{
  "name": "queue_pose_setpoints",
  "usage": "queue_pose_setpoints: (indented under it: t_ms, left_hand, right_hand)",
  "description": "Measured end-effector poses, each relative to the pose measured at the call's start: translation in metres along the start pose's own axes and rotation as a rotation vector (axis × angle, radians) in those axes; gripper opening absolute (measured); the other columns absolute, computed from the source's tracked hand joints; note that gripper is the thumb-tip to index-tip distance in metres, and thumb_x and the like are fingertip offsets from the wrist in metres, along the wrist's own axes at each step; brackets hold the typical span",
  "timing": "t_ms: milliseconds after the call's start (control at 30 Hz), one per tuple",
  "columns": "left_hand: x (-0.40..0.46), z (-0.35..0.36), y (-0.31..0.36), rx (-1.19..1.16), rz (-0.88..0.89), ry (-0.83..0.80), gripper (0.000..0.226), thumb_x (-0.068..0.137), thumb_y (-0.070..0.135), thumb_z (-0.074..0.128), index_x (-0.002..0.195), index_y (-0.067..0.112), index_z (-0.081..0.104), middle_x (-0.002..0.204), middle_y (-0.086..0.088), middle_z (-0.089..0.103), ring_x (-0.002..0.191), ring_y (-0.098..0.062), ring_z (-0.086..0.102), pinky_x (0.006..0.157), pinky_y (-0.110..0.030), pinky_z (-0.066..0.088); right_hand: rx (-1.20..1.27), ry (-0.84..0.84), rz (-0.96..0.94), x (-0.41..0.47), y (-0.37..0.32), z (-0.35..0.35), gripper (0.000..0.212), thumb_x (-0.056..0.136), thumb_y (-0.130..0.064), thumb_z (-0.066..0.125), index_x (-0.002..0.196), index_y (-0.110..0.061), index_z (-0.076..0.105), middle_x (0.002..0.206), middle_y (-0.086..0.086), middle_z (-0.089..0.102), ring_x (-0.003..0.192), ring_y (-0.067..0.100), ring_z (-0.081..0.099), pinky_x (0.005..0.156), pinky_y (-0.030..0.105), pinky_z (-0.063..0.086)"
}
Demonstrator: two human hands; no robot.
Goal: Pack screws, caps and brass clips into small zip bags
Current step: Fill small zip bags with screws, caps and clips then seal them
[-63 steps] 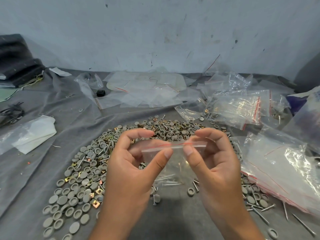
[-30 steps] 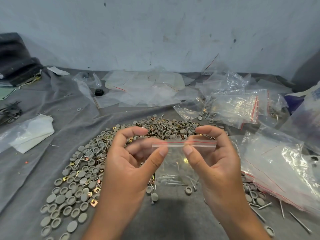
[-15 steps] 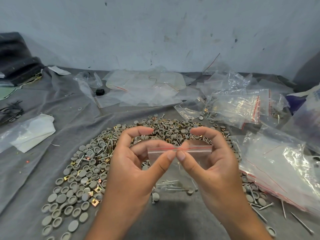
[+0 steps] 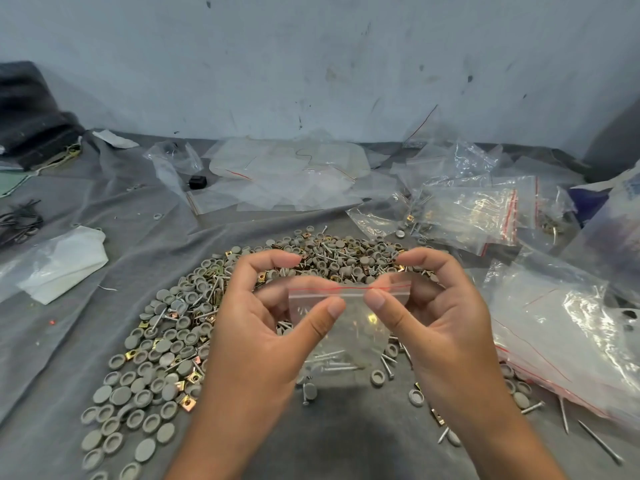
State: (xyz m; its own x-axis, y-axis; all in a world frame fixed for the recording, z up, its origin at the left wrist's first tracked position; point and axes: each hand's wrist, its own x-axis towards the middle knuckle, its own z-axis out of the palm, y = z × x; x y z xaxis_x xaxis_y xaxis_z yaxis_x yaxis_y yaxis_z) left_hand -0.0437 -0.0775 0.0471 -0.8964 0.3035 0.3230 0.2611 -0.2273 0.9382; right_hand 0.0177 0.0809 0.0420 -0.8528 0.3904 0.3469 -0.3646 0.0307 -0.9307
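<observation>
A small clear zip bag [image 4: 349, 327] with a red line along its top hangs in front of me. My left hand [image 4: 263, 327] pinches the zip strip between thumb and fingers on the left. My right hand [image 4: 440, 323] pinches the same strip on the right, thumb tips close together. Screws and a brass clip show through the bag's lower part. Below lies a wide heap of grey caps [image 4: 152, 372], brass clips [image 4: 188, 405] and screws [image 4: 566, 415] on grey cloth.
Filled zip bags [image 4: 474, 213] lie at the right rear, and a large clear bag [image 4: 571, 334] lies at the right. Flat empty bags [image 4: 287, 174] are spread at the back centre. A white wad in plastic [image 4: 62, 261] lies left, dark items far left.
Both thumbs have slid toward each other along the zip strip, from spread apart to nearly touching at its middle. The bag hangs at about the same height.
</observation>
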Motion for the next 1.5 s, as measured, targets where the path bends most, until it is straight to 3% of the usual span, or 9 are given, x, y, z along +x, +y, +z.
queue_pose_setpoints:
  t_ms: [333, 700, 800, 867, 967, 1133, 1233, 1367, 1500]
  left_hand:
    - [-0.001, -0.002, -0.007, 0.082, 0.039, 0.007, 0.036, 0.074, 0.026, 0.085, 0.094, 0.038, 0.056, 0.090, -0.006, 0.077, 0.083, -0.020, 0.074, 0.070, -0.019, 0.055]
    - [0.002, -0.004, -0.007, 0.005, -0.090, 0.027, 0.032, 0.062, 0.035, 0.080, 0.090, 0.044, 0.067, 0.081, -0.005, 0.079, 0.079, -0.014, 0.077, 0.059, -0.013, 0.055]
    - [0.005, -0.002, -0.011, -0.005, -0.101, 0.063, 0.043, 0.070, 0.047, 0.077, 0.110, 0.047, 0.061, 0.107, 0.007, 0.078, 0.099, -0.009, 0.074, 0.085, -0.030, 0.056]
    - [0.007, -0.003, -0.013, 0.005, -0.110, 0.086, 0.055, 0.074, 0.060, 0.076, 0.122, 0.041, 0.055, 0.122, 0.017, 0.071, 0.113, -0.005, 0.067, 0.101, -0.040, 0.046]
    - [0.009, -0.006, -0.012, 0.049, -0.120, 0.119, 0.053, 0.077, 0.059, 0.067, 0.123, 0.039, 0.052, 0.122, 0.020, 0.070, 0.112, 0.000, 0.067, 0.102, -0.038, 0.045]
    - [0.008, -0.005, -0.012, 0.078, -0.137, 0.145, 0.050, 0.075, 0.059, 0.060, 0.121, 0.039, 0.053, 0.117, 0.022, 0.072, 0.109, 0.002, 0.067, 0.097, -0.032, 0.046]
    - [0.008, -0.003, -0.010, 0.097, -0.147, 0.138, 0.048, 0.074, 0.063, 0.057, 0.118, 0.043, 0.051, 0.116, 0.026, 0.070, 0.108, 0.006, 0.065, 0.094, -0.028, 0.046]
    - [0.008, -0.002, -0.010, 0.114, -0.131, 0.139, 0.050, 0.074, 0.068, 0.054, 0.118, 0.045, 0.051, 0.116, 0.026, 0.070, 0.109, 0.006, 0.064, 0.091, -0.027, 0.046]
    - [0.007, 0.001, -0.012, 0.113, -0.118, 0.153, 0.050, 0.074, 0.069, 0.056, 0.116, 0.043, 0.053, 0.115, 0.022, 0.072, 0.109, 0.002, 0.066, 0.093, -0.030, 0.048]
  right_hand:
    - [-0.154, -0.079, -0.003, -0.003, 0.002, -0.003, 0.039, 0.081, -0.045, 0.079, 0.115, -0.042, 0.060, 0.100, -0.001, 0.075, 0.094, 0.017, 0.072, 0.079, 0.027, 0.058]
    - [-0.248, -0.108, 0.057, 0.012, -0.020, -0.013, 0.036, 0.072, -0.035, 0.085, 0.101, -0.041, 0.064, 0.088, 0.000, 0.077, 0.084, 0.016, 0.072, 0.076, 0.035, 0.060]
    - [-0.341, -0.107, 0.063, 0.037, -0.031, -0.012, 0.029, 0.074, -0.032, 0.083, 0.098, -0.037, 0.069, 0.087, -0.003, 0.076, 0.078, 0.015, 0.073, 0.071, 0.032, 0.062]
    - [-0.353, -0.013, 0.075, 0.069, -0.033, -0.018, 0.020, 0.079, -0.029, 0.081, 0.096, -0.030, 0.071, 0.090, 0.000, 0.075, 0.080, 0.013, 0.072, 0.072, 0.025, 0.060]
    - [-0.303, 0.218, 0.103, 0.134, -0.035, -0.048, 0.015, 0.087, -0.023, 0.076, 0.098, -0.022, 0.066, 0.096, 0.001, 0.070, 0.079, 0.008, 0.067, 0.063, 0.014, 0.053]
    - [-0.359, 0.498, 0.295, 0.186, -0.033, -0.136, 0.034, 0.092, -0.021, 0.074, 0.121, -0.014, 0.058, 0.104, 0.003, 0.064, 0.082, 0.011, 0.061, 0.078, 0.028, 0.052]
    - [-0.835, 0.298, 0.460, 0.145, -0.026, -0.173, 0.045, 0.092, -0.027, 0.074, 0.130, -0.010, 0.058, 0.120, 0.007, 0.064, 0.106, 0.024, 0.063, 0.097, 0.041, 0.052]
    - [-1.334, -0.323, 0.651, 0.052, -0.014, -0.192, 0.045, 0.090, -0.045, 0.071, 0.128, -0.026, 0.057, 0.126, -0.012, 0.056, 0.110, 0.012, 0.059, 0.092, 0.022, 0.048]
    - [-1.462, -0.152, 0.563, 0.001, -0.002, -0.195, 0.025, 0.095, -0.026, 0.069, 0.117, -0.036, 0.063, 0.121, -0.013, 0.068, 0.103, 0.008, 0.063, 0.096, 0.029, 0.051]
